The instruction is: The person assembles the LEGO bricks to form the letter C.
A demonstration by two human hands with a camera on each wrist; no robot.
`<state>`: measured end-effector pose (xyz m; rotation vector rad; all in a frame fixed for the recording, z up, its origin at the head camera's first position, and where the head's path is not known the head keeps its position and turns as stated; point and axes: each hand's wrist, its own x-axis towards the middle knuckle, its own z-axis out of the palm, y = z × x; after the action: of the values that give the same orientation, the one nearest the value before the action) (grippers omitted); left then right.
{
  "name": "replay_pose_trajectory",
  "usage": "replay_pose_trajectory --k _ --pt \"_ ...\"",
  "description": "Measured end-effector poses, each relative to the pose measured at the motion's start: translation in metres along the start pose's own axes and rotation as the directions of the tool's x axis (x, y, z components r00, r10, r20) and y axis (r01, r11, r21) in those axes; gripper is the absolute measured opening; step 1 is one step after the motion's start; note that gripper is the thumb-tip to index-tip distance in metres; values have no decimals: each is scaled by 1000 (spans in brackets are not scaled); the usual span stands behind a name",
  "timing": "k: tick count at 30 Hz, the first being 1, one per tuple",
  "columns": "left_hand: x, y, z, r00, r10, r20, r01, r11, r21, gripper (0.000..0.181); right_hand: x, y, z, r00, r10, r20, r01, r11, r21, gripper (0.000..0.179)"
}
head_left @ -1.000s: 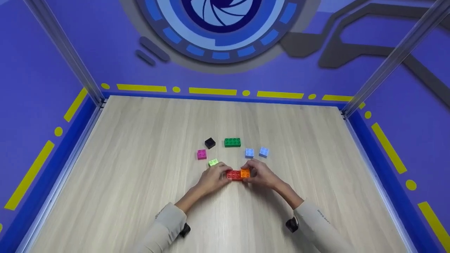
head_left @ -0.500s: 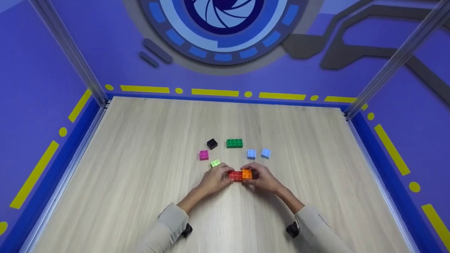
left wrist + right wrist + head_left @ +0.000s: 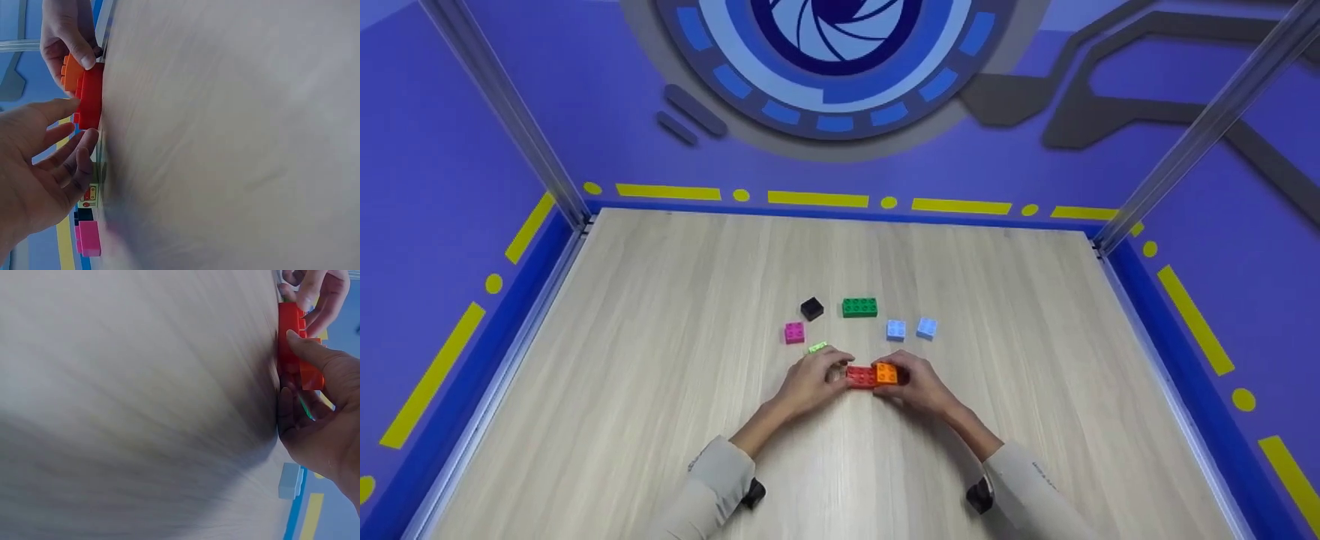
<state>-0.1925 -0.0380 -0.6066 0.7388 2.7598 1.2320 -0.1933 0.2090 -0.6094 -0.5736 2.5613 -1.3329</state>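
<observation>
A red toy building brick (image 3: 860, 376) rests on the table in front of me, with a smaller orange brick (image 3: 886, 373) on top of its right end. My right hand (image 3: 922, 381) grips this pair at the right end; in the right wrist view its thumb (image 3: 306, 349) lies against the red brick's near side. My left hand (image 3: 810, 381) is at the left end, fingers loosely bent and apart. In the left wrist view one fingertip meets or nearly meets the red brick (image 3: 91, 101), the other fingers off it. Behind the left hand, a lime brick (image 3: 817, 348) is partly hidden.
Beyond the hands lie a magenta brick (image 3: 794, 332), a black brick (image 3: 811, 308), a long green brick (image 3: 859, 307) and two light blue bricks (image 3: 895, 330). The wooden table (image 3: 675, 315) is bounded by blue walls (image 3: 585, 97) at the back and sides.
My left hand has loosened and drawn slightly left from the red brick's end, covering more of the lime brick. The right hand keeps its hold. The head view shifted a little.
</observation>
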Motion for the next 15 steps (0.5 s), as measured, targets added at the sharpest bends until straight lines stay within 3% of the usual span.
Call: replay_pose_trajectory --k 5,15 --pt "0 -6 -10 997 12 -73 -14 999 -32 29 -1 0 0 1000 15 -12 -15 1000 -7 39" --pt "-4 -19 -19 978 -52 -203 60 998 31 37 -1 -1 1 1000 27 -2 -27 999 20 40"
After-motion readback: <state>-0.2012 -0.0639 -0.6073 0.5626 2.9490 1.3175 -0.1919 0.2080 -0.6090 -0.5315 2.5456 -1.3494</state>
